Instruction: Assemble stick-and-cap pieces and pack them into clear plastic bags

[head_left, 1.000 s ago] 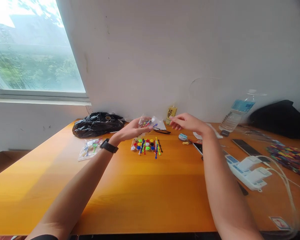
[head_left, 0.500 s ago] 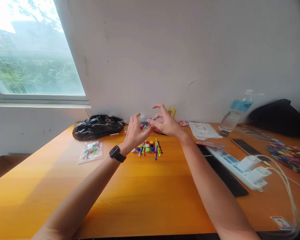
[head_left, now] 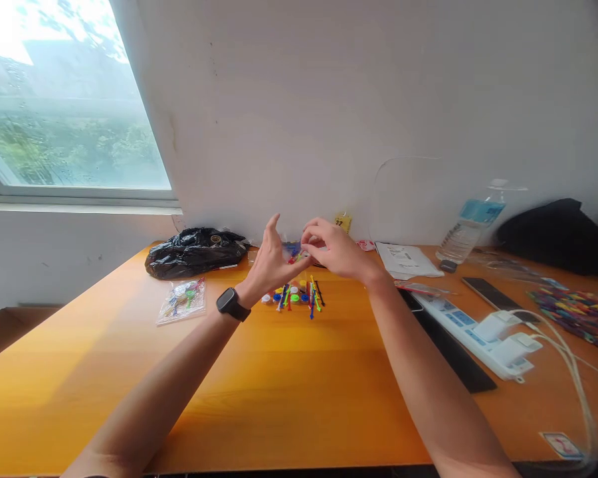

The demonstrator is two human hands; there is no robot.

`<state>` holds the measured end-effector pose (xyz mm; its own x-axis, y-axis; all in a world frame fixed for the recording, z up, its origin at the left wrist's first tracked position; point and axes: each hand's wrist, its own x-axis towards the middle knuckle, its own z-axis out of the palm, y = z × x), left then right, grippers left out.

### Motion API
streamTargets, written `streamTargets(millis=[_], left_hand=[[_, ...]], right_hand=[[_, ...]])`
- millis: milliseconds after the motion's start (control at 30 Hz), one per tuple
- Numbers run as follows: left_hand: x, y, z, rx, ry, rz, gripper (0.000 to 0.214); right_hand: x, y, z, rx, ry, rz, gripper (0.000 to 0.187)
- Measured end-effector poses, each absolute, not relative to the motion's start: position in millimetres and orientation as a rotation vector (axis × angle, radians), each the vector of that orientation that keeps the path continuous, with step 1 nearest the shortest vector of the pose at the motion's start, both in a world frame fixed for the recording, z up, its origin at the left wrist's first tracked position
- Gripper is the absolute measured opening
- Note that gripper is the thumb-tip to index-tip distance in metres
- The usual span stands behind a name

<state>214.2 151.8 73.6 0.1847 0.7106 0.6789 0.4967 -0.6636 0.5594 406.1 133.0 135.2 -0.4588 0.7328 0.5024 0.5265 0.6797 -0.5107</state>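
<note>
Above the back of the table, my left hand has its fingers pointing up and its thumb stretched right. Between them shows what looks like a clear plastic bag with coloured pieces, partly hidden by the hand. Close against the left thumb tip, my right hand is closed in a pinch; what its fingertips hold is too small to make out. Just below both hands lie several coloured round discs, in white, blue and green among others. Beside them are thin arrow-ended sticks in blue, green, red and black.
A clear bag of coloured pieces and a black plastic bag lie at left. To the right are papers, a water bottle, a phone, a power strip with cables, and a multicoloured pile.
My right fingers have curled from spread into a pinch. The fingers of my left hand have straightened upward, and its thumb reaches further right. The pieces on the table have not moved.
</note>
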Motion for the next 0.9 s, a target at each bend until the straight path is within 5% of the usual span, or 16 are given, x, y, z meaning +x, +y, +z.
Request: streamTargets(millis=[100,300,667,800,900], left_hand=[[201.7,150.8,87.1,2.206,0.978,1.411,0.117],[177.5,147.5,111.4,2.316,0.813,1.246,0.06],[168.6,151.5,113.3,2.098,0.76,1.145,0.097],[169.9,154.0,110.2,1.911,0.593,0.92,0.098],[173.9,155.7,107.8,1.817,0.527,0.835,0.077]], right_hand=[[413.6,132.9,139.6,-0.943,-2.147,0.384,0.011],[429.4,122.0,153.3,-0.928,-2.118,0.362,0.013],[428.0,114.1,157.5,-0.946,-2.195,0.487,0.014],[418.6,111.2,157.4,-0.852,-2.081,0.493,0.015],[416.4,111.1,158.4,-0.811,-1.948,0.458,0.016]])
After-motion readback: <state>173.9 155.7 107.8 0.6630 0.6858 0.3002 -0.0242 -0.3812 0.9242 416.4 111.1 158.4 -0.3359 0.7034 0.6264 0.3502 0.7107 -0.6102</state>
